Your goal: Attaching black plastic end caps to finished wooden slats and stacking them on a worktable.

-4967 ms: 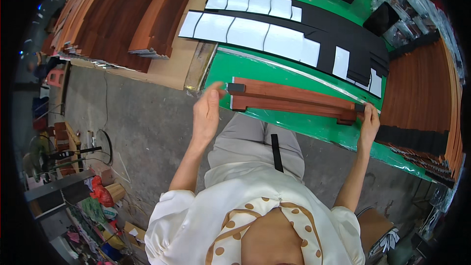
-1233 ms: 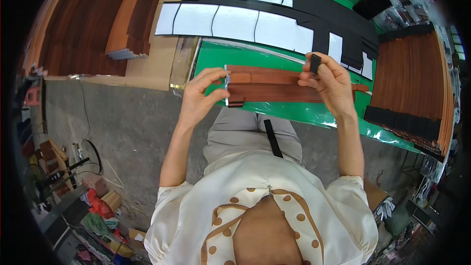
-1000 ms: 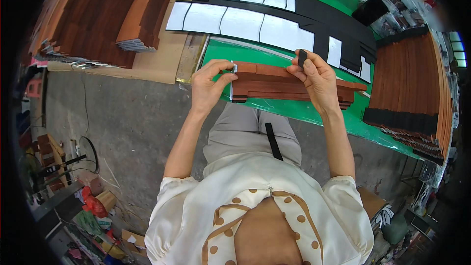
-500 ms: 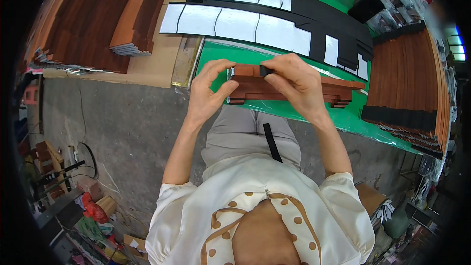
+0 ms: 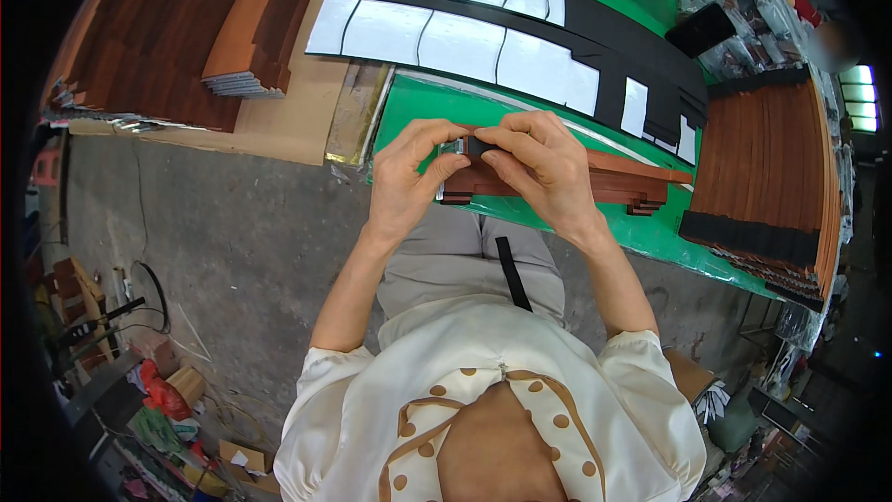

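Note:
A small black strip [image 5: 478,147] is held between my two hands, against the left end of a reddish-brown profiled length of moulding [image 5: 613,181]. My right hand [image 5: 546,167] pinches the strip's right part between thumb and fingers. My left hand [image 5: 407,172] has its thumb and forefinger closed in at the strip's left edge, beside the moulding's pale end. The moulding lies along the near edge of the green-covered table [image 5: 418,98]. My fingers hide part of the strip and of the moulding's end.
Black sheets with white backing pieces [image 5: 455,42] lie behind my hands. A brown moulding stack [image 5: 757,163] with black-wrapped ends stands right. More brown mouldings [image 5: 251,28] rest on cardboard at left. Plastic-wrapped bundles [image 5: 725,0] are far right.
My right hand has moved left with the black strip, toward the moulding's end. My left thumb and forefinger have closed in from a wide gap to meet the strip.

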Action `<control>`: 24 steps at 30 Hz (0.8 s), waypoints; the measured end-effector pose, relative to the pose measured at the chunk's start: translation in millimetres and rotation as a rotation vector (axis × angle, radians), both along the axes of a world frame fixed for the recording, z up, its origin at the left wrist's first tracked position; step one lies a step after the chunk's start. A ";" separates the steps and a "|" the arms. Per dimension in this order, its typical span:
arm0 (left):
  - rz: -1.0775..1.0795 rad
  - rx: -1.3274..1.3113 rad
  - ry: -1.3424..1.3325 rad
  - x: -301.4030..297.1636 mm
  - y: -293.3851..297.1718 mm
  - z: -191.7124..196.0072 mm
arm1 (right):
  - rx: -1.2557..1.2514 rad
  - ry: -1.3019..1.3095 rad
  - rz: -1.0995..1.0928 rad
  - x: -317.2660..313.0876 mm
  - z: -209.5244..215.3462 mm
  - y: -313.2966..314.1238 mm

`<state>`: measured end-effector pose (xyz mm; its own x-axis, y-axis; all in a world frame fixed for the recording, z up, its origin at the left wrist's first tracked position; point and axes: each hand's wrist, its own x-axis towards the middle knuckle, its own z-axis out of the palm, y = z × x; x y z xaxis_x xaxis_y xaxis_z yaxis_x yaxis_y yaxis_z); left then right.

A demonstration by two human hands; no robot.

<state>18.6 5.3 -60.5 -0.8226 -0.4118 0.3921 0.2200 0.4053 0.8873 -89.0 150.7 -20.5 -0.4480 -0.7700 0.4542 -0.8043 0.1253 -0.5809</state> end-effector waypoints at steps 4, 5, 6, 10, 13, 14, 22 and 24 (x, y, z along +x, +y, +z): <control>0.020 0.019 -0.002 -1.1 0.3 -3.3 | 0.001 -0.027 -0.007 1.0 -2.0 -1.2; 0.026 0.025 -0.005 -1.2 0.4 -4.0 | 0.002 -0.026 -0.007 0.9 -2.6 -1.5; 0.025 0.026 -0.004 -1.6 0.3 -3.5 | 0.001 -0.031 -0.008 0.9 -3.0 -1.7; 0.022 0.020 0.013 -2.0 0.6 -3.1 | -0.004 -0.048 -0.015 1.3 -3.7 -2.2; 0.023 0.016 0.012 -1.9 0.8 -3.7 | -0.006 -0.063 -0.010 1.1 -3.8 -2.4; 0.024 0.016 0.012 -1.9 0.8 -3.7 | -0.006 -0.064 -0.011 1.1 -3.9 -2.4; 0.029 -0.016 0.018 -1.3 0.7 -3.9 | 0.010 -0.056 0.003 -0.3 -2.8 -3.0; 0.030 -0.022 0.011 -1.2 1.0 -3.7 | 0.017 -0.071 0.003 -0.3 -1.9 -3.1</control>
<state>17.4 6.3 -64.2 -0.8060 -0.4272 0.4098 0.2170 0.4309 0.8759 -89.3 147.6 -22.4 -0.4768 -0.7786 0.4079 -0.7613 0.1338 -0.6345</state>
